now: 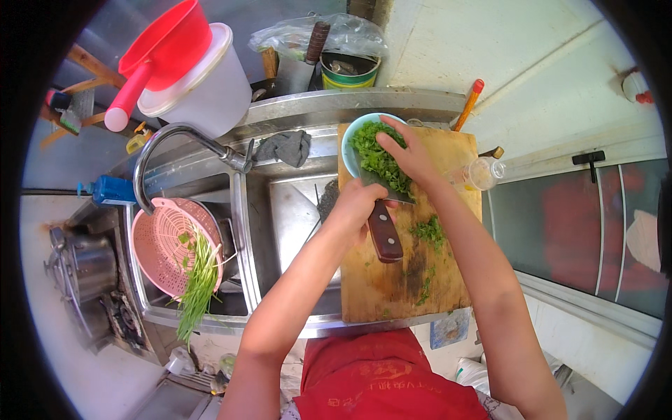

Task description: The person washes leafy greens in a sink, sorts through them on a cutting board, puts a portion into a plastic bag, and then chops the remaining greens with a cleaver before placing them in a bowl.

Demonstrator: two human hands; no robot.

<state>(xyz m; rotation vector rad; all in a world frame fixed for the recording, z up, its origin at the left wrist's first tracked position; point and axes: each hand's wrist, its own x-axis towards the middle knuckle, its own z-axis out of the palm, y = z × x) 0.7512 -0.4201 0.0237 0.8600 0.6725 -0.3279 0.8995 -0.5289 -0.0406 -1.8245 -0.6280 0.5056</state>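
Note:
My left hand [358, 207] grips a cleaver where its blade [389, 187] meets the brown riveted handle [386, 236], which points back towards me. Chopped leafy greens [379, 152] lie along the blade and fill a light blue bowl [348, 140]. The bowl stands at the far left corner of a wooden cutting board [373, 294]. Over the greens, my right hand [412, 152] touches them with thumb and forefinger apart; its other fingers are partly hidden. A smaller heap of chopped greens [429, 231] and scattered bits lie on the board.
Left of the board is a steel double sink [252, 247] with a curved faucet [181, 128]. A pink colander [157, 247] there holds long green stalks [197, 294]. A clear plastic bottle [480, 173] is right of the board. Behind stand a white bucket [220, 84] and a red dipper [173, 47].

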